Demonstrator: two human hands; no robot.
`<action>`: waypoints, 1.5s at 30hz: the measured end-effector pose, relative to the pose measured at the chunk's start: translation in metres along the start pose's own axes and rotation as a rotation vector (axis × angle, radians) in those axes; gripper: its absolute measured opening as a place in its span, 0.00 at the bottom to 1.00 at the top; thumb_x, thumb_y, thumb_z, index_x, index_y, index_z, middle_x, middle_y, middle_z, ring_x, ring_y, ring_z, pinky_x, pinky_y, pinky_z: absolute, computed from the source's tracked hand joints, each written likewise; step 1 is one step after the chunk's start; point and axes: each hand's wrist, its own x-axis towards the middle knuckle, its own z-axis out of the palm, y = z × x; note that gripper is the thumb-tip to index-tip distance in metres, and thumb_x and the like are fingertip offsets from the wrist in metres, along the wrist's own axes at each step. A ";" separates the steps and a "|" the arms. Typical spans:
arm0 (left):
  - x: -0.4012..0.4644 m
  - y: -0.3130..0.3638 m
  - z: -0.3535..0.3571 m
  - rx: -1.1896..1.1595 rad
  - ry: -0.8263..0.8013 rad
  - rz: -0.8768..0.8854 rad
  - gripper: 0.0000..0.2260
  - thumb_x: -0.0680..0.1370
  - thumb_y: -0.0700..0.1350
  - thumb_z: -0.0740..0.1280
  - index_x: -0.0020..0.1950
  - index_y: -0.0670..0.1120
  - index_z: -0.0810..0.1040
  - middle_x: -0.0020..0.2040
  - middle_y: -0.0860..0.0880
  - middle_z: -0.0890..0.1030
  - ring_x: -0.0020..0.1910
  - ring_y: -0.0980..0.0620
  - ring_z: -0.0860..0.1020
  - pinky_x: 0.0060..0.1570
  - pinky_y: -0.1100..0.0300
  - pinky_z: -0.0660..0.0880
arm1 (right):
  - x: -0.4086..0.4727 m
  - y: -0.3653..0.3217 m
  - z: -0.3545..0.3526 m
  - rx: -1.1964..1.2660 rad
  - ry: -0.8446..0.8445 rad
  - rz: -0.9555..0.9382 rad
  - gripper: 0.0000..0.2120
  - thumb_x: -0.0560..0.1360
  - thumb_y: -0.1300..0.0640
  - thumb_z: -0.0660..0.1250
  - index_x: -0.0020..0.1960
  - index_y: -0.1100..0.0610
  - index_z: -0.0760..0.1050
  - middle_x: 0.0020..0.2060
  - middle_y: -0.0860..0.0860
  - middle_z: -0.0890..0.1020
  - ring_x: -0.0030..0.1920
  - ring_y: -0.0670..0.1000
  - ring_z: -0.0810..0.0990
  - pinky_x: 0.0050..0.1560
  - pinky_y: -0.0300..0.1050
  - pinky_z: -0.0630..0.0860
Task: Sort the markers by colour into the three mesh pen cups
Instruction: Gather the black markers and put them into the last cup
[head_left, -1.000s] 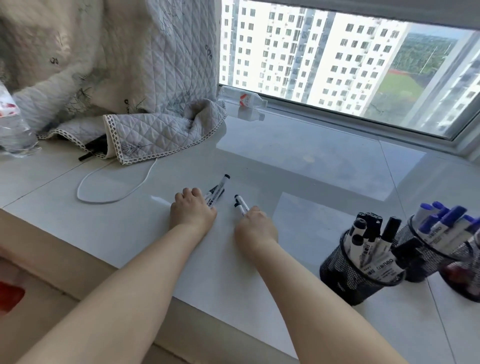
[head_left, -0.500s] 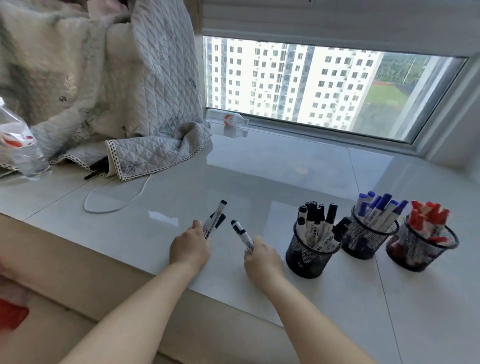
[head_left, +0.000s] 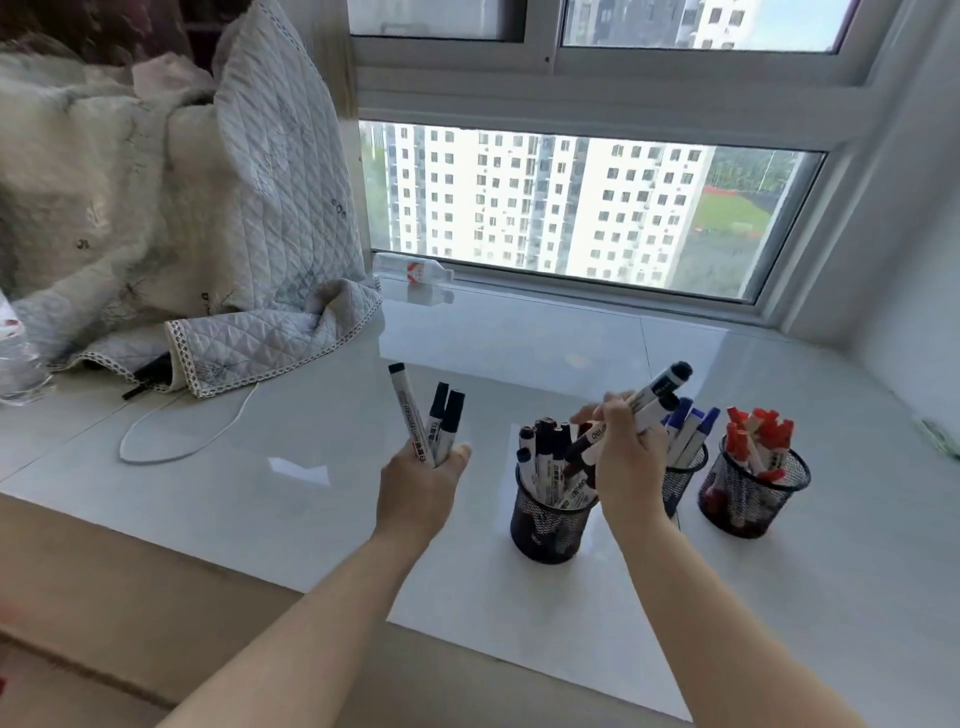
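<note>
Three mesh pen cups stand in a row on the white sill. The nearest cup (head_left: 545, 525) holds black-capped markers, the middle cup (head_left: 685, 473) blue ones, the right cup (head_left: 753, 499) red ones. My left hand (head_left: 421, 488) grips three black-capped markers (head_left: 431, 415), caps pointing up, left of the black cup. My right hand (head_left: 623, 457) holds two black-capped markers (head_left: 660, 395) tilted up to the right, directly above the black cup's rim.
A quilted blanket (head_left: 249, 260) is heaped at the back left, with a white cable (head_left: 176, 447) looping out from under it. A water bottle (head_left: 15, 358) stands at the far left. A small bottle (head_left: 415, 270) lies by the window frame.
Both hands lifted their markers off the sill. The right hand moved right to above the black cup; the left hand rose and now holds its markers upright.
</note>
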 end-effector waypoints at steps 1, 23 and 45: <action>0.000 0.005 0.004 -0.024 0.013 0.009 0.16 0.73 0.51 0.68 0.31 0.48 0.66 0.27 0.52 0.71 0.28 0.51 0.74 0.31 0.59 0.71 | 0.003 0.004 -0.002 -0.076 -0.010 -0.018 0.18 0.75 0.61 0.58 0.29 0.50 0.76 0.28 0.49 0.75 0.29 0.46 0.73 0.32 0.35 0.71; -0.010 0.053 0.059 -0.600 0.069 0.012 0.10 0.77 0.47 0.65 0.36 0.47 0.74 0.27 0.54 0.76 0.27 0.60 0.74 0.31 0.68 0.73 | -0.001 0.050 -0.015 -0.685 -0.202 -0.162 0.08 0.76 0.58 0.64 0.52 0.56 0.79 0.56 0.46 0.76 0.56 0.50 0.74 0.51 0.39 0.69; -0.030 0.033 0.099 -0.603 -0.021 -0.120 0.08 0.78 0.52 0.61 0.50 0.53 0.78 0.48 0.51 0.82 0.50 0.53 0.80 0.50 0.60 0.75 | -0.006 0.040 -0.022 -0.735 -0.310 -0.032 0.17 0.81 0.52 0.52 0.66 0.53 0.71 0.68 0.48 0.69 0.68 0.49 0.64 0.65 0.39 0.58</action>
